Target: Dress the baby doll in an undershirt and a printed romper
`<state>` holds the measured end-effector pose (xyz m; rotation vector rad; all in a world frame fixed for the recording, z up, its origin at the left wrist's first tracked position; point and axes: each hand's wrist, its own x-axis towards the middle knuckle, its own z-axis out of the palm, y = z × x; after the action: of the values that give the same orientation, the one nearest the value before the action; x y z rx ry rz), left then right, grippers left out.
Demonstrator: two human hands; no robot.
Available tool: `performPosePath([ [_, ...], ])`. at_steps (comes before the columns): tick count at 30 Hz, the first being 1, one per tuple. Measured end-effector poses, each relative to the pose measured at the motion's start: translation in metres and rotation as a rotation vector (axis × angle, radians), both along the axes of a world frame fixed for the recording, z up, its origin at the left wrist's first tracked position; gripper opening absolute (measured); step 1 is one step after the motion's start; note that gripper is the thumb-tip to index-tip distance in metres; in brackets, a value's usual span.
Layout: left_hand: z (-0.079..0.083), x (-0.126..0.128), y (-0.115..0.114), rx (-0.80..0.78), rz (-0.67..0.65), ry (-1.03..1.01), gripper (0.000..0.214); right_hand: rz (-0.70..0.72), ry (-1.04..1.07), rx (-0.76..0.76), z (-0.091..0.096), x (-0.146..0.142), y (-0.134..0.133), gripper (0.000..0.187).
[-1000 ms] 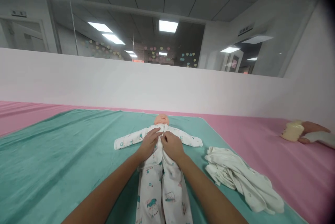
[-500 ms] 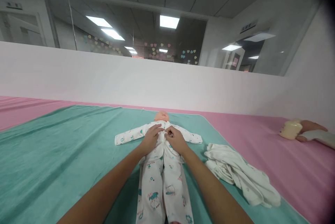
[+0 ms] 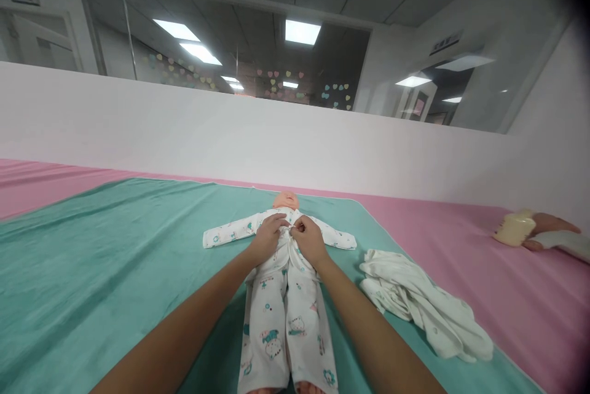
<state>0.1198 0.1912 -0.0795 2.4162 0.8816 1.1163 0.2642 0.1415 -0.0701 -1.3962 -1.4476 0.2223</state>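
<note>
A baby doll (image 3: 286, 200) lies on its back, head away from me, its arms spread out to the sides. It wears a white printed top (image 3: 233, 231) and matching white pants (image 3: 267, 332). My left hand (image 3: 268, 237) rests on the chest, its fingers reaching to the front opening of the top. Across from it, my right hand (image 3: 308, 237) pinches the top's front edge between thumb and curled fingers. Any fastener between the fingertips is too small to make out.
The doll lies on a teal blanket (image 3: 138, 271) over a pink sheet (image 3: 442, 228). A crumpled white garment (image 3: 424, 302) lies to the right. Farther right are a pale yellow bottle (image 3: 514, 228) and a partly seen doll (image 3: 553, 231). A white wall (image 3: 207, 130) with windows stands behind.
The view has tilted slightly, and the doll's toes now show at the bottom edge. Both hands stay at the front of the top, with only small finger movements.
</note>
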Motion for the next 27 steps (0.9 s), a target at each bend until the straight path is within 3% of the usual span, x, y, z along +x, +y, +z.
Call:
performPosePath([
  [14,0.005,0.004,-0.01,-0.055,0.029,0.022,0.036,-0.021,0.082,-0.023,-0.001,0.003,0.003,0.013],
  [21,0.0,0.0,-0.015,0.026,0.012,0.031,0.038,-0.062,0.088,-0.028,-0.003,0.004,0.003,0.014],
  [27,0.002,-0.004,-0.016,0.052,-0.009,-0.007,0.033,-0.058,-0.187,-0.079,0.006,-0.003,-0.008,0.026],
])
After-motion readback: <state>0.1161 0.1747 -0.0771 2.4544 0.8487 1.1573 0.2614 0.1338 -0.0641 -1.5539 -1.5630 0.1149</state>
